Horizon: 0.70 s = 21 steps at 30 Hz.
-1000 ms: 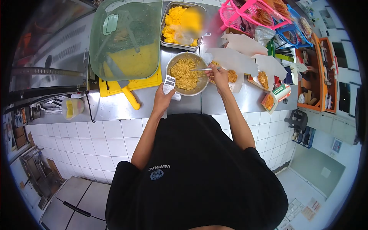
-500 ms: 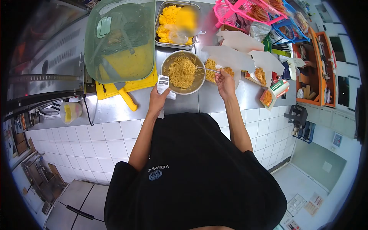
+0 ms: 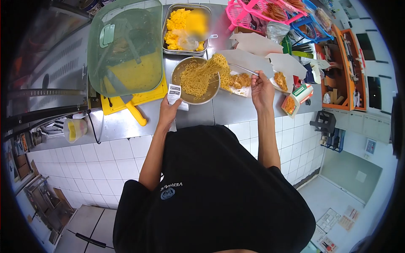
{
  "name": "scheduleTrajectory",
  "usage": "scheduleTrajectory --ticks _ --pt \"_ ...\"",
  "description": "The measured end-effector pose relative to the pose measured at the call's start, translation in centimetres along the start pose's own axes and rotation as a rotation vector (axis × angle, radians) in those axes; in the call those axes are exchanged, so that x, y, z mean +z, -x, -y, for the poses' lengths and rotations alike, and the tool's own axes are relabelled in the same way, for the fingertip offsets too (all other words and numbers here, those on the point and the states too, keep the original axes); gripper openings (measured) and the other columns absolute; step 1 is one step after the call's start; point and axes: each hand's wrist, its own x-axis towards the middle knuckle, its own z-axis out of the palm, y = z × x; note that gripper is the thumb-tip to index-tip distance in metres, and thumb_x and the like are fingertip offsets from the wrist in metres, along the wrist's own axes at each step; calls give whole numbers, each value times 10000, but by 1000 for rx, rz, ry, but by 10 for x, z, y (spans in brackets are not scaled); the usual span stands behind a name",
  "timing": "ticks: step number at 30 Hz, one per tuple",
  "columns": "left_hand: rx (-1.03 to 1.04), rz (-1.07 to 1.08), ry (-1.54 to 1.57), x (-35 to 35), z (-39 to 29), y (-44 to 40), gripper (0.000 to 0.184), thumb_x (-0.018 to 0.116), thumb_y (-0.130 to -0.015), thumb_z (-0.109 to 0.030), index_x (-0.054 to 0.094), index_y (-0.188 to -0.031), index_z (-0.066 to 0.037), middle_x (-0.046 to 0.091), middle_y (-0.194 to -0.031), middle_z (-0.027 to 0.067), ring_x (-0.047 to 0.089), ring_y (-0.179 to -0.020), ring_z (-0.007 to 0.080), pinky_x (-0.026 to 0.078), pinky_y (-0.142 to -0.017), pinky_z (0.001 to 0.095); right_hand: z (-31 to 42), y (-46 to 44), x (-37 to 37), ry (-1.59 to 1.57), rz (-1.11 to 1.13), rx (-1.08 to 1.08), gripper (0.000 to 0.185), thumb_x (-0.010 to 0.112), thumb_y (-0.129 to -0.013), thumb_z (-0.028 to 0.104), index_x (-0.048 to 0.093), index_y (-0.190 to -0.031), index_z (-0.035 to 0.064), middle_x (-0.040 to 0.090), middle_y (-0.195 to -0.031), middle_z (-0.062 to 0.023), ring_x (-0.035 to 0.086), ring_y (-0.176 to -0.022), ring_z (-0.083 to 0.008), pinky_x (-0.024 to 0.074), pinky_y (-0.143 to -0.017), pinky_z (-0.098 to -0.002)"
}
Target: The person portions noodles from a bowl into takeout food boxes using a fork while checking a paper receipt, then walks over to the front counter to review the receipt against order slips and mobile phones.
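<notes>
My left hand point(image 3: 170, 111) is closed on a printed paper receipt point(image 3: 174, 93), at the near left rim of a metal bowl point(image 3: 177, 69). Whether its fingers also grip the rim, I cannot tell. Yellow noodles point(image 3: 196, 80) lie in the bowl. My right hand point(image 3: 263, 92) pinches the thin metal handle of a fork point(image 3: 244, 68), whose head is buried in a lifted clump of noodles. Strands hang from it across the bowl's right side toward an open paper box point(image 3: 248, 92) holding noodles and fried pieces.
Behind the bowl stands a metal tray point(image 3: 185, 52) of yellow food. A green translucent lid point(image 3: 95, 55) leans over a yellow cutting board point(image 3: 158, 93) and yellow-handled knife point(image 3: 136, 113). Rightward are another food box point(image 3: 291, 69), a small carton point(image 3: 302, 95) and a pink basket point(image 3: 236, 14).
My right hand has raised the fork and moved right, drawing a clump of noodles from the bowl toward the box. My left hand keeps its hold on the receipt. The view has shifted slightly.
</notes>
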Motion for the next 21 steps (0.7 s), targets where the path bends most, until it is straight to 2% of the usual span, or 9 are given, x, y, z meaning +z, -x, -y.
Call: scheduleTrajectory --ticks 13,15,18,21 --pt "9 10 20 0 3 -2 329 636 -884 -71 547 -1193 -1 657 -1065 70 619 -928 132 479 -820 286 84 39 15 -46 -35 -224 192 521 -979 157 596 -990 -19 619 -772 -50 571 -683 -85 477 -608 -173" --pt "42 -13 10 0 6 -3 277 654 -879 -131 569 -1139 -84 632 -895 -32 491 -618 22 320 -472 206 92 43 6 -11 -31 -268 189 526 -976 159 597 -991 -16 620 -774 -52 575 -693 -87 481 -616 -169" --pt "55 -14 -3 0 7 -4 279 655 -879 -131 570 -1140 -82 636 -906 -27 500 -625 24 327 -477 203 89 42 -9 36 -50 -336 202 522 -981 173 598 -998 -14 629 -782 -67 591 -686 -101 504 -611 -182" --pt "81 -13 -4 -1 11 -7 278 656 -877 -130 574 -1138 -81 639 -910 -21 507 -635 25 330 -478 201 43 27 -25 446 -241 -469 245 502 -999 202 601 -1011 -22 652 -806 -102 619 -655 -120 543 -585 -236"
